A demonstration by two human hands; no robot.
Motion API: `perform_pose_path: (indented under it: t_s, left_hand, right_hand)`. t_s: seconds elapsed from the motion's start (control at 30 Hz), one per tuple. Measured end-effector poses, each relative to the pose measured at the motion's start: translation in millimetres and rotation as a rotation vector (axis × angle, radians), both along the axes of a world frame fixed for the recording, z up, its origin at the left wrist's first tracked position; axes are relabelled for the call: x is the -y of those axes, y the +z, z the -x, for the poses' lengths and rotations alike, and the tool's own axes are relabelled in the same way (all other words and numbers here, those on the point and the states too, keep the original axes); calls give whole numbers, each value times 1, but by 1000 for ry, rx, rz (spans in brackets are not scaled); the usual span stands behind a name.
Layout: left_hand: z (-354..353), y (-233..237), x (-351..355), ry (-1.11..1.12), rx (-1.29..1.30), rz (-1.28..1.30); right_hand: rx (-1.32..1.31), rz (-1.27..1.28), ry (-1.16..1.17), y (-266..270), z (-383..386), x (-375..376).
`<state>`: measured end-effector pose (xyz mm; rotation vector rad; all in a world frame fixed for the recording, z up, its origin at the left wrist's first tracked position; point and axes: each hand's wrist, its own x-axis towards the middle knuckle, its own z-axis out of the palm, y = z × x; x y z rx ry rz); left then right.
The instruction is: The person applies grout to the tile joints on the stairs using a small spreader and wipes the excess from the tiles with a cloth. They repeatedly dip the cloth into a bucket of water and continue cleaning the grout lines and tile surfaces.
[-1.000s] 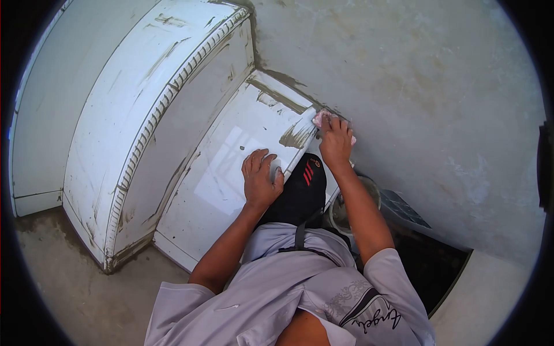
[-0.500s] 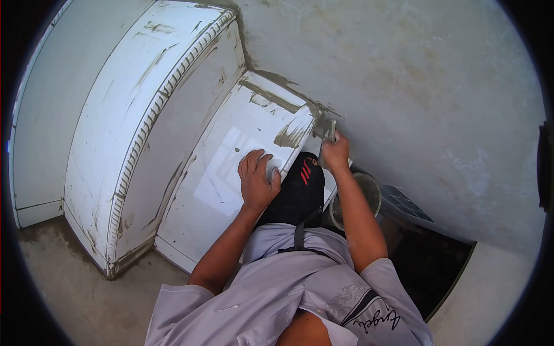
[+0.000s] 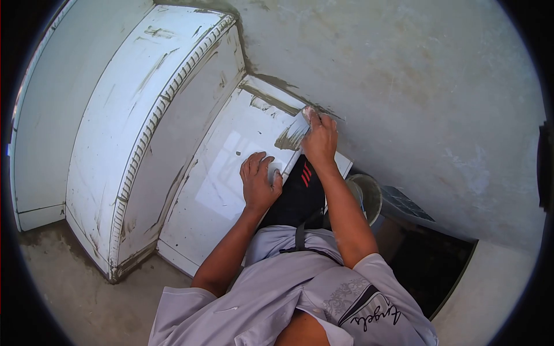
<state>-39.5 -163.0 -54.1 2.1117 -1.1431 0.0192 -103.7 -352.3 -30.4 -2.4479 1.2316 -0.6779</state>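
Note:
My left hand [image 3: 261, 182] rests on the white tiled step [image 3: 222, 155], its fingers apart and curved, with nothing in them. My right hand [image 3: 320, 137] is at the step's far right corner beside the wall, with its fingers closed around a tool that is mostly hidden behind the hand. Wet grey mortar [image 3: 290, 136] is smeared on the tile just left of my right hand. A strip of mortar [image 3: 268, 97] runs along the wall side of the step.
A higher white step [image 3: 138, 86] with a ridged edge rises at the left. The grey plastered wall [image 3: 415, 104] runs along the right. A bucket [image 3: 372, 199] stands right of my leg, near a dark opening [image 3: 430, 262].
My right hand has moved up and left onto the step's corner, and the tool it showed before is now mostly hidden. My left hand has hardly moved.

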Motion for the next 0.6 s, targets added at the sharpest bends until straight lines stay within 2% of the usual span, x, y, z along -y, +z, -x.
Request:
perform_pose_path:
  t_s: [0.1,0.2,0.3,0.4,0.5,0.6]
  left_hand:
    - [0,0,-3,0,0,-4]
    - [2,-1,-1,1,11,7]
    - [1,0,-1,5,6,7]
    - [1,0,-2,3,6,-1]
    - [1,1,-1,-2,10,-15]
    - [2,0,-2,0,12,-17]
  right_hand:
    - [-137,6,-43,3,-2,10]
    - [-79,106,191,0,-9,11]
    - [-97,197,268,8,-10,9]
    - [-250,287,241,18,-18,19]
    - [-296,418,326,8,-26,30]
    - [-396,434,322,7,-17,32]
